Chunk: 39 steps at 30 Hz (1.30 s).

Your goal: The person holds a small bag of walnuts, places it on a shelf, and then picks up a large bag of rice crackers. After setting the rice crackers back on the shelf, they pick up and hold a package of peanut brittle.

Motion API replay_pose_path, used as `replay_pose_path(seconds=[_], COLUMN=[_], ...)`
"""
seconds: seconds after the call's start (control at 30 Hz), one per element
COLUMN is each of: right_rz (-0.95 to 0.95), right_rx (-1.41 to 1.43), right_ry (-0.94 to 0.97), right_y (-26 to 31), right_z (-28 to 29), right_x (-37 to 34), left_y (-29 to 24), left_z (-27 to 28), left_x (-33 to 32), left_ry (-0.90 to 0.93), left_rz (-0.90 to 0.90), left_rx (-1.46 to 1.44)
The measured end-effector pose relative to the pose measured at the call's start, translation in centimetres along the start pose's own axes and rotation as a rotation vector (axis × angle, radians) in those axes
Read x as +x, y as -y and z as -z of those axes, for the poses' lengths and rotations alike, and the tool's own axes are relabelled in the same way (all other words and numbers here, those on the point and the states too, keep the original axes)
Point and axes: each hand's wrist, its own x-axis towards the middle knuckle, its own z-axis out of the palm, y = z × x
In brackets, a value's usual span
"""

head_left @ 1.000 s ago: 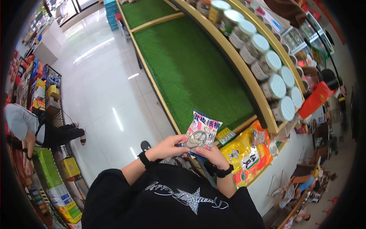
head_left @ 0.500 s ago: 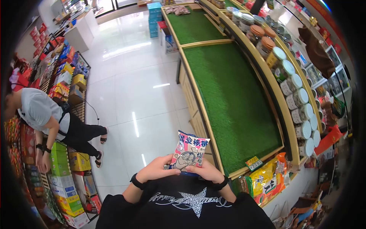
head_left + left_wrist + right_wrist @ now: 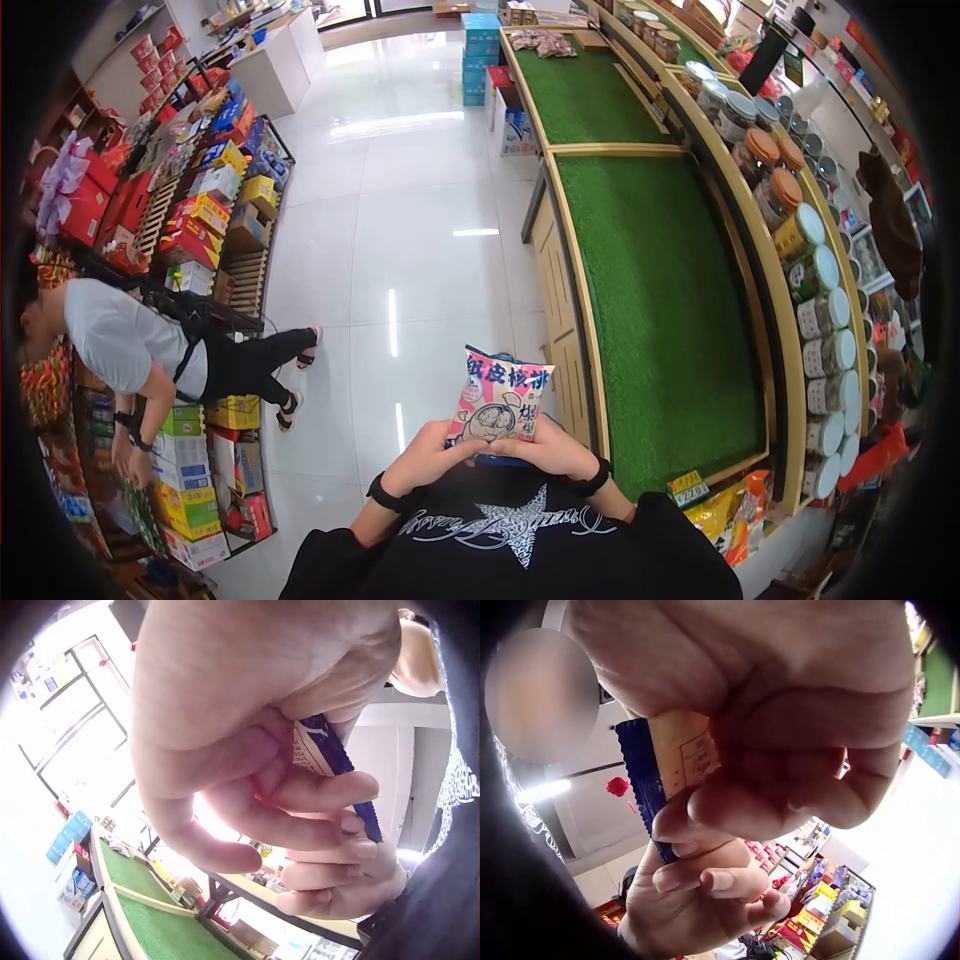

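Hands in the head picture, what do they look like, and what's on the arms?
The left hand and right hand wear no gloves. Each wrist has a black band. The loose sleeves are black, like the shirt, which has white lettering and a patterned star.

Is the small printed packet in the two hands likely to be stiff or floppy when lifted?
The packet probably keeps its shape, since its top stands unfolded above the left hand and right hand. Its thin zigzag edge, however, would likely bend easily.
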Motion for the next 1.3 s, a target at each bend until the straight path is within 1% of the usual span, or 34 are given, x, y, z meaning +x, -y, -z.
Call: replay_pose_path(seconds=[0.1, 0.2, 0.27, 0.3, 0.37, 0.47, 0.53, 0.6, 0.67, 0.7, 0.83, 0.93, 1.0, 1.13, 1.23, 1.27, 1.3], right_rz=[0.015, 0.050, 0.037, 0.063, 0.098, 0.095, 0.154, 0.120, 0.063, 0.017, 0.029, -0.018, 0.003, 0.062, 0.108, 0.115, 0.078], right_rx=[-0.006, -0.013, 0.003, 0.028, 0.025, 0.055, 0.035, 0.085, 0.051, 0.026, 0.088, 0.100, 0.078, 0.033, -0.003, -0.008, -0.009], right_ry=[-0.006, 0.012, -0.007, -0.010, -0.013, -0.028, 0.011, 0.002, 0.013, 0.000, -0.077, -0.092, -0.149, -0.173, -0.179, -0.174, -0.172], right_y=[1.3, 2.5, 3.3, 4.6, 6.4, 7.3, 7.5, 7.7, 8.2, 8.4, 8.4, 8.5, 8.7, 10.9, 13.4, 13.9, 14.3], right_z=[2.6, 5.7, 7.9, 8.6, 10.3, 13.1, 14.6, 15.6, 16.6, 16.9, 17.9, 19.1, 19.6, 20.0, 19.7, 19.7, 19.6], right_x=[2.0, 3.7, 5.2, 5.8, 7.0, 8.5, 9.4, 10.1, 10.6, 10.7, 12.5, 14.3, 16.0, 20.5, 24.1, 25.4, 26.8], left_y=[-1.1, -3.8, -6.4, -6.9, -6.9, -7.9, -8.7, -8.8, -8.7, -8.7, -8.3, -9.0, -10.1, -11.8, -13.6, -14.7, -15.6], left_z=[0.8, 0.7, 0.9, 1.4, 2.1, 2.5, 2.4, 2.3, 2.7, 3.1, 4.9, 6.6, 8.0, 12.4, 16.2, 17.5, 18.8], left_x=[2.9, 5.9, 8.0, 9.3, 11.9, 15.1, 16.6, 17.6, 18.9, 19.4, 22.2, 24.5, 25.9, 28.3, 29.7, 29.8, 29.9], left_ry=[-0.005, -0.040, -0.078, -0.083, -0.078, -0.077, -0.095, -0.104, -0.125, -0.094, -0.048, -0.016, -0.028, 0.005, -0.044, -0.018, 0.008], left_rz=[-0.029, -0.043, -0.088, -0.104, -0.218, -0.271, -0.250, -0.214, -0.263, -0.205, -0.195, -0.250, -0.281, -0.298, -0.354, -0.328, -0.297], left_rx=[0.039, 0.014, 0.021, 0.035, 0.160, 0.152, 0.128, 0.100, 0.138, 0.145, 0.176, 0.208, 0.200, 0.268, 0.285, 0.271, 0.258])
